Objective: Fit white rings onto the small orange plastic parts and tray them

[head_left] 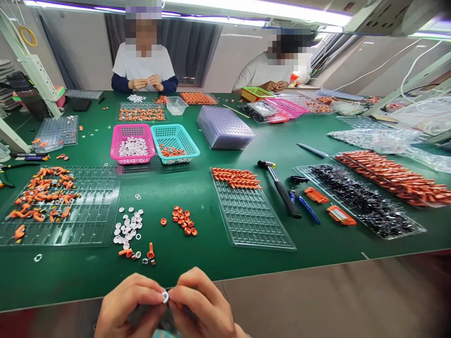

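Observation:
Near the table's front edge, my left hand (128, 305) pinches a small white disc (165, 296) between thumb and index finger. The fingertips of my right hand (200, 305) are closed at the disc's right edge, and a sliver of orange shows under its index finger, mostly hidden. Just beyond my hands lie a few loose orange parts, among them an upright orange stem (151, 251). Past these is a scatter of white discs (128, 227), with a group of small orange caps (183, 219) to its right.
A clear tray (95, 206) with orange pieces lies left; another tray (257, 220) sits right of centre. Behind are a pink basket (132, 159), a turquoise basket (193, 152) and stacked trays (225, 134). A hammer (280, 188) lies right. Two people sit opposite.

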`<action>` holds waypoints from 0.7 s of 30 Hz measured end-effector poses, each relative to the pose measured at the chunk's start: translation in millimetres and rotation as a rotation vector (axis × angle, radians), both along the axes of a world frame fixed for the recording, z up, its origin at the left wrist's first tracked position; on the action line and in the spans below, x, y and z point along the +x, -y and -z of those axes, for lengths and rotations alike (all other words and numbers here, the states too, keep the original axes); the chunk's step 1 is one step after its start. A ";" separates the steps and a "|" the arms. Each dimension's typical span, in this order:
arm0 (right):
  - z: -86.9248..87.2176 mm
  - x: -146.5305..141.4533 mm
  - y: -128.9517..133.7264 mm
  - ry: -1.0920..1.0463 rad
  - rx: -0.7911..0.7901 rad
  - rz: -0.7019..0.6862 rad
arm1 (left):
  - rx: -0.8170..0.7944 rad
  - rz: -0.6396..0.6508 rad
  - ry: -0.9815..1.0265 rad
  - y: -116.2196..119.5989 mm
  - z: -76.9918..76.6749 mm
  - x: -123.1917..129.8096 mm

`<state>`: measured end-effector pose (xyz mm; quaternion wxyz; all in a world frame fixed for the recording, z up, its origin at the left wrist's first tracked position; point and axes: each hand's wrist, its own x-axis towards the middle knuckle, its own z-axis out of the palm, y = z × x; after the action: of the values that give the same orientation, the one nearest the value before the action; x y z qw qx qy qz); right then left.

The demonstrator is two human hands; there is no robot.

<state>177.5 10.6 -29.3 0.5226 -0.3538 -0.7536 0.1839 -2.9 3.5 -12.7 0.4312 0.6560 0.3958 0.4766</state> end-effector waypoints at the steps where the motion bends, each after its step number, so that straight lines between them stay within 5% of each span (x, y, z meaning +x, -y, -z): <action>1: -1.3 1.6 -0.1 0.022 0.019 -0.010 | -0.122 -0.002 0.063 0.2 -0.9 0.8; 5: -9.1 9.8 -0.2 0.159 0.124 -0.046 | -0.691 0.117 0.301 -2.5 -4.2 2.0; 7: -11.5 13.6 0.0 0.201 0.163 -0.065 | -0.834 0.209 0.331 -5.1 -4.3 1.7; 21: -14.9 18.2 -1.6 0.299 0.284 -0.131 | -0.815 0.334 0.259 -7.5 -7.8 -1.3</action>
<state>195.7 12.3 -14.4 0.4366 -0.2503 -0.8624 0.0550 -4.2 11.0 -5.0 0.7708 0.4229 0.3825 0.2840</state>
